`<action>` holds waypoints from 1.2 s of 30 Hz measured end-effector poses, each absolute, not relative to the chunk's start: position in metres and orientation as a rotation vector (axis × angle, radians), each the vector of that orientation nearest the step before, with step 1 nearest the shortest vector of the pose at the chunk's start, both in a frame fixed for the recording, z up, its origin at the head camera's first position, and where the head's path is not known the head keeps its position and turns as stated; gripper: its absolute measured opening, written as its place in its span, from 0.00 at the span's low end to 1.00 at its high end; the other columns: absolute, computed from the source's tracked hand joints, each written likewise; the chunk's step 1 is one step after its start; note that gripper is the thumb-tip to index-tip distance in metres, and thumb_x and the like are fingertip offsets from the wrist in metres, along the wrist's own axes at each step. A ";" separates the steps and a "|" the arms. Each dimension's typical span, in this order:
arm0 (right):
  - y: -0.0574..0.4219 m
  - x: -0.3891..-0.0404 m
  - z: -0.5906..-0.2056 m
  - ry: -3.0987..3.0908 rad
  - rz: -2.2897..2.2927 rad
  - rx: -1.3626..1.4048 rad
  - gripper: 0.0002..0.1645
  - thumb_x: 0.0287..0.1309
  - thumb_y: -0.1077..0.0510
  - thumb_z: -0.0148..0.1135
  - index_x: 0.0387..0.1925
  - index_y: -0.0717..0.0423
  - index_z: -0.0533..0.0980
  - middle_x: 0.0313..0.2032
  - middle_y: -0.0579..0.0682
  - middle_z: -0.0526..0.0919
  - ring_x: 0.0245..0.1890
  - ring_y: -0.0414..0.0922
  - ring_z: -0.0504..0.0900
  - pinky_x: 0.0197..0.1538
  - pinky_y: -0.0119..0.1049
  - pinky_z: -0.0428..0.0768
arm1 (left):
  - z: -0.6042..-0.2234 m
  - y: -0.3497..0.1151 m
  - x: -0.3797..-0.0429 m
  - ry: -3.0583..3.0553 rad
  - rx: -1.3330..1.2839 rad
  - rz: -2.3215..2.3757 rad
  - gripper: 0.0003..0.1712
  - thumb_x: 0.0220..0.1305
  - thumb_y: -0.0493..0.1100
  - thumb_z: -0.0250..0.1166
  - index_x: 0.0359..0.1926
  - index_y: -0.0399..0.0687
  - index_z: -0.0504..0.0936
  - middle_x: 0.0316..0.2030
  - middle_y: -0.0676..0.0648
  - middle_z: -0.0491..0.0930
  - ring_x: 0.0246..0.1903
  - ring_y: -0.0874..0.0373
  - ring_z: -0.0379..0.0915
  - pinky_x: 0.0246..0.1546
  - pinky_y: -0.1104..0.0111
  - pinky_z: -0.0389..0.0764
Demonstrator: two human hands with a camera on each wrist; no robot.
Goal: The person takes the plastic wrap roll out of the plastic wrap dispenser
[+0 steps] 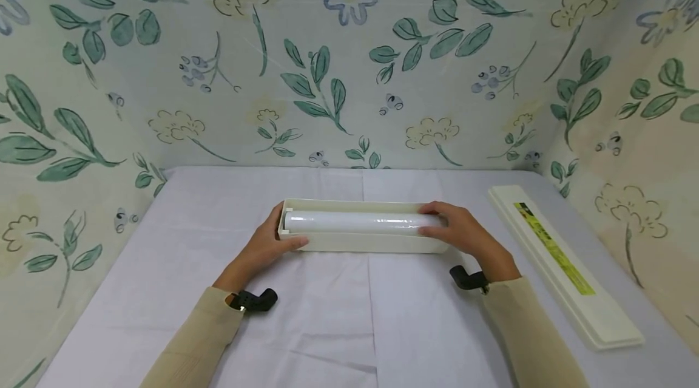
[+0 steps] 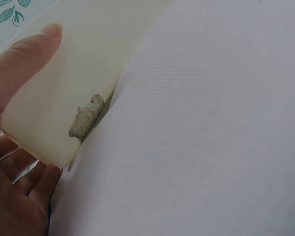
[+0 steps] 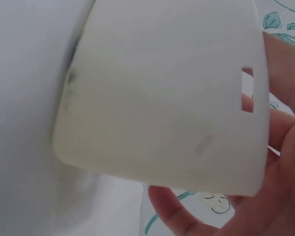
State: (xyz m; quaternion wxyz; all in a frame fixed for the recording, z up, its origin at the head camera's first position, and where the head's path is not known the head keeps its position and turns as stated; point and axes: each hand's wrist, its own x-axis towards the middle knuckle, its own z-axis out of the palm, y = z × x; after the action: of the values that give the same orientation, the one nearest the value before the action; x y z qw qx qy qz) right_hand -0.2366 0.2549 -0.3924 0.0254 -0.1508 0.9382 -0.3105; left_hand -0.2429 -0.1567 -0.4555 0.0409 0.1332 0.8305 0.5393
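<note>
A glossy white roll of plastic wrap (image 1: 355,222) lies lengthwise inside a long, cream-coloured plastic box (image 1: 371,243) whose top is off. My left hand (image 1: 273,239) grips the box's left end, its thumb (image 2: 27,56) on the front wall and the other fingers around the end. At the opposite end, my right hand (image 1: 459,230) reaches over the box and holds the roll's right end between thumb and fingers. The right wrist view shows the box wall (image 3: 162,108) with a small rectangular slot near its upper edge. Part of the roll's right end is hidden by the hand.
A long cream lid (image 1: 579,291) with a yellow-green label strip lies slanted on the right side of the table. White cloth (image 1: 306,315) covers the table. Floral fabric (image 1: 338,72) hangs behind and along both sides.
</note>
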 end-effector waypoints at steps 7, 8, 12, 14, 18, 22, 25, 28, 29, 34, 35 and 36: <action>0.250 -0.243 -0.389 2.852 -0.842 -0.466 0.36 0.46 0.38 0.64 0.57 0.46 0.69 0.55 0.51 0.71 0.48 0.49 0.68 0.51 0.48 0.68 | -0.441 -0.153 -0.235 2.522 0.402 1.648 0.55 0.45 0.57 0.70 0.68 0.65 0.45 0.55 0.52 0.65 0.51 0.53 0.65 0.52 0.52 0.65; 0.248 -0.244 -0.389 2.844 -0.820 -0.470 0.36 0.47 0.39 0.64 0.57 0.47 0.69 0.55 0.51 0.71 0.48 0.49 0.68 0.50 0.48 0.68 | -0.444 -0.154 -0.236 2.534 0.402 1.641 0.55 0.44 0.59 0.70 0.67 0.67 0.45 0.55 0.53 0.65 0.51 0.54 0.65 0.52 0.53 0.65; 0.244 -0.247 -0.386 2.826 -0.769 -0.472 0.36 0.48 0.41 0.64 0.57 0.50 0.69 0.54 0.52 0.71 0.47 0.50 0.68 0.49 0.48 0.69 | -0.456 -0.157 -0.243 2.536 0.428 1.662 0.55 0.42 0.60 0.70 0.66 0.72 0.46 0.54 0.55 0.66 0.50 0.56 0.66 0.51 0.53 0.66; 0.243 -0.247 -0.386 2.824 -0.766 -0.478 0.36 0.48 0.41 0.64 0.57 0.51 0.69 0.53 0.52 0.71 0.47 0.50 0.69 0.49 0.48 0.69 | -0.456 -0.157 -0.243 2.529 0.438 1.665 0.54 0.42 0.60 0.70 0.66 0.72 0.45 0.54 0.55 0.66 0.50 0.55 0.66 0.51 0.53 0.66; 0.244 -0.248 -0.391 2.835 -0.801 -0.497 0.36 0.47 0.40 0.64 0.57 0.51 0.69 0.52 0.51 0.72 0.46 0.49 0.69 0.48 0.48 0.70 | -0.456 -0.158 -0.244 2.522 0.455 1.669 0.54 0.43 0.60 0.70 0.66 0.74 0.45 0.54 0.55 0.66 0.50 0.55 0.65 0.51 0.54 0.66; 0.246 -0.249 -0.397 2.848 -0.848 -0.514 0.39 0.45 0.35 0.63 0.57 0.49 0.69 0.52 0.50 0.72 0.47 0.49 0.69 0.48 0.49 0.70 | -0.457 -0.158 -0.244 2.541 0.422 1.649 0.55 0.42 0.62 0.70 0.66 0.75 0.45 0.55 0.56 0.65 0.51 0.56 0.65 0.52 0.53 0.65; 0.247 -0.247 -0.398 2.850 -0.895 -0.502 0.41 0.43 0.33 0.63 0.57 0.47 0.69 0.53 0.51 0.71 0.48 0.49 0.69 0.49 0.50 0.69 | -0.457 -0.157 -0.244 2.555 0.387 1.637 0.56 0.40 0.63 0.70 0.66 0.74 0.44 0.56 0.57 0.64 0.52 0.56 0.64 0.53 0.52 0.65; 0.248 -0.247 -0.398 2.856 -0.933 -0.487 0.41 0.41 0.32 0.64 0.56 0.46 0.70 0.52 0.50 0.71 0.47 0.49 0.69 0.49 0.50 0.69 | -0.457 -0.155 -0.245 2.548 0.371 1.656 0.58 0.39 0.63 0.71 0.66 0.73 0.44 0.57 0.57 0.63 0.53 0.56 0.64 0.54 0.53 0.65; 0.248 -0.247 -0.399 2.860 -0.944 -0.475 0.41 0.40 0.32 0.64 0.55 0.45 0.70 0.52 0.49 0.72 0.47 0.49 0.69 0.49 0.49 0.69 | -0.457 -0.155 -0.245 2.546 0.369 1.658 0.58 0.39 0.63 0.71 0.66 0.73 0.44 0.57 0.56 0.63 0.53 0.56 0.64 0.54 0.53 0.65; 0.249 -0.248 -0.402 2.892 -0.954 -0.486 0.41 0.40 0.32 0.64 0.55 0.45 0.71 0.52 0.50 0.72 0.46 0.48 0.70 0.49 0.49 0.70 | -0.457 -0.155 -0.245 2.557 0.358 1.642 0.58 0.38 0.63 0.71 0.66 0.73 0.44 0.57 0.57 0.63 0.54 0.56 0.63 0.54 0.52 0.64; 0.249 -0.248 -0.403 2.897 -0.958 -0.482 0.41 0.40 0.31 0.64 0.55 0.44 0.71 0.52 0.49 0.72 0.46 0.48 0.70 0.48 0.49 0.70 | -0.457 -0.155 -0.245 2.561 0.355 1.637 0.58 0.38 0.64 0.71 0.66 0.74 0.44 0.57 0.57 0.63 0.54 0.56 0.63 0.55 0.52 0.64; 0.250 -0.248 -0.403 2.901 -0.963 -0.478 0.40 0.39 0.31 0.64 0.55 0.44 0.71 0.52 0.49 0.72 0.46 0.49 0.70 0.48 0.49 0.70 | -0.458 -0.155 -0.244 2.562 0.356 1.635 0.58 0.38 0.64 0.71 0.66 0.73 0.44 0.57 0.57 0.63 0.54 0.56 0.63 0.55 0.52 0.63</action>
State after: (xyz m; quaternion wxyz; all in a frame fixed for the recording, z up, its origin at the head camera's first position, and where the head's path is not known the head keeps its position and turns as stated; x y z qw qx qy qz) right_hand -0.2476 0.2495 -0.4030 0.0238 -0.1545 0.9374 -0.3113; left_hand -0.2444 -0.1552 -0.4575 0.0407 0.1161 0.8367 0.5337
